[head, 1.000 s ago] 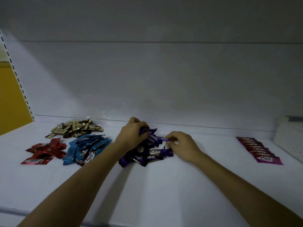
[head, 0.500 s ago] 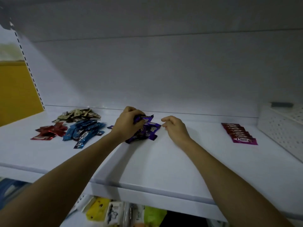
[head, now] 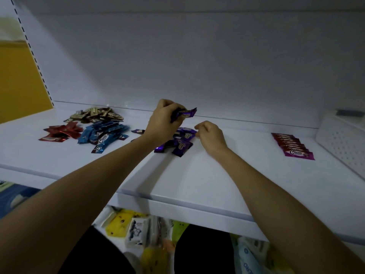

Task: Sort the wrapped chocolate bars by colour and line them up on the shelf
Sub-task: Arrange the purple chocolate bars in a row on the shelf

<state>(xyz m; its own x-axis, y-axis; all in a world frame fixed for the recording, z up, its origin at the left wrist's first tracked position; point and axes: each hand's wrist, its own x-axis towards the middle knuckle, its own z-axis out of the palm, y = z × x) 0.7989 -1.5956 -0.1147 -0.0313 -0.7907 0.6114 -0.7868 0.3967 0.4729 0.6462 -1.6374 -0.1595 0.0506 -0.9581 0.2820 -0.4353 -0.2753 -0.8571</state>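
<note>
My left hand (head: 162, 120) grips a purple bar (head: 186, 113) and holds it lifted above the purple pile (head: 180, 142) in the middle of the white shelf (head: 197, 175). Just right of that pile my right hand (head: 210, 135) hovers with its fingers curled, and I cannot tell whether it pinches a wrapper. At the left lie a gold pile (head: 94, 114), a red pile (head: 61, 132) and a blue pile (head: 104, 134). A neat overlapping row of magenta bars (head: 292, 145) lies at the right.
A white perforated basket (head: 343, 139) stands at the far right of the shelf. One stray purple bar (head: 138, 131) lies between the blue and purple piles. Below the shelf's front edge (head: 177, 206) a lower shelf holds yellow and white packets (head: 134, 228).
My left hand has risen off the purple pile with a purple bar in it. My right hand has let go of the pile and drawn slightly right. The view has tilted down.
</note>
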